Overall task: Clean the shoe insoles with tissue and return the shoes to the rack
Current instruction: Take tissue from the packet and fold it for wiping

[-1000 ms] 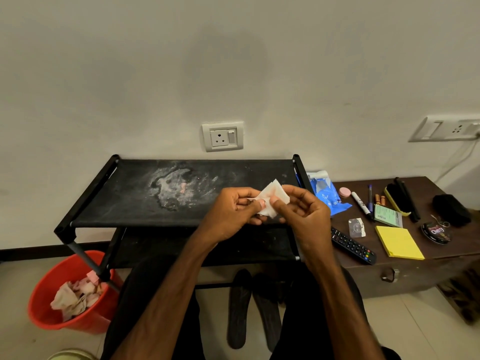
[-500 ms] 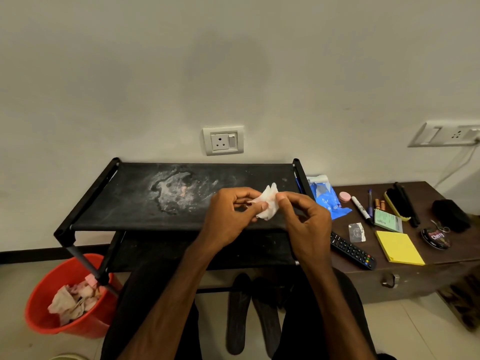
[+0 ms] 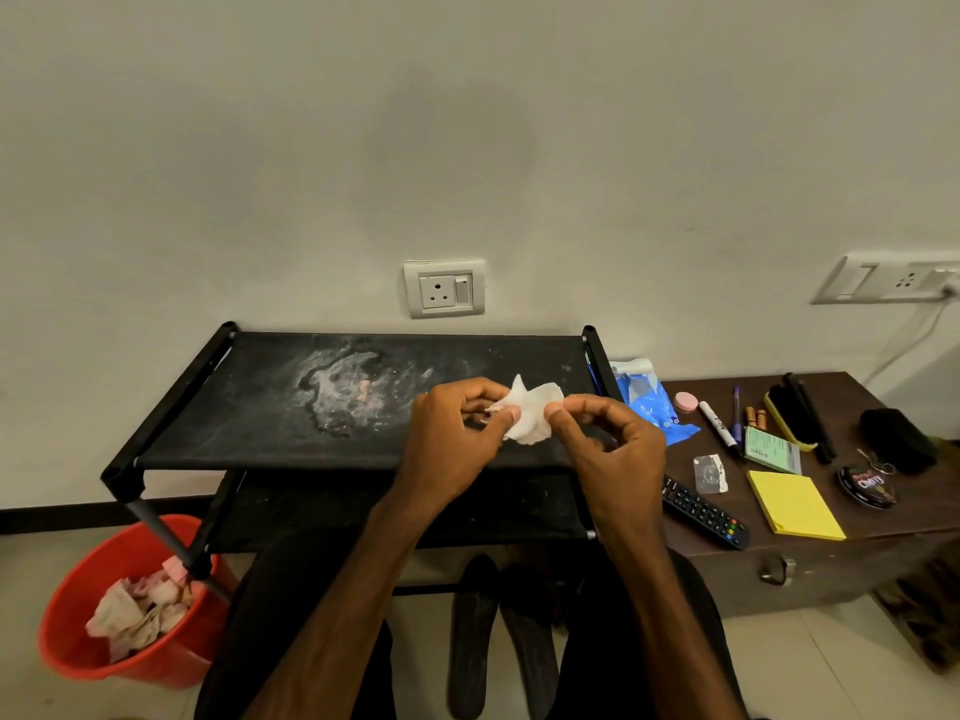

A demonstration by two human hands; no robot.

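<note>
Both hands are raised over the right end of the black rack's (image 3: 249, 407) top shelf, sharing 1 small white tissue (image 3: 530, 415) between them. The left hand (image 3: 457, 439) pinches the tissue's left edge between thumb and curled forefinger. The right hand (image 3: 608, 454) pinches its right edge the same way, with the remaining fingers loosely curled and holding nothing else. The tissue is crumpled and partly spread, held in the air above the shelf near its front right corner. A pale dusty stain (image 3: 343, 392) marks the middle of that shelf. On the floor below the rack's front edge, 2 dark insoles (image 3: 470, 641) lie side by side between the person's dark-clad legs. A red bucket (image 3: 67, 641) stands on the floor at the rack's front left corner, with crumpled tissues (image 3: 140, 610) inside. Just right of the rack is a brown chest (image 3: 841, 569). A blue packet (image 3: 644, 402) lies at its back left corner, a black remote (image 3: 704, 511) at its front left corner, and a yellow pad (image 3: 792, 504) near its front edge. A marker (image 3: 719, 423) lies further back, and a round tin (image 3: 868, 485) lies toward the right. A wall socket (image 3: 445, 289) sits above the rack's back edge.
</note>
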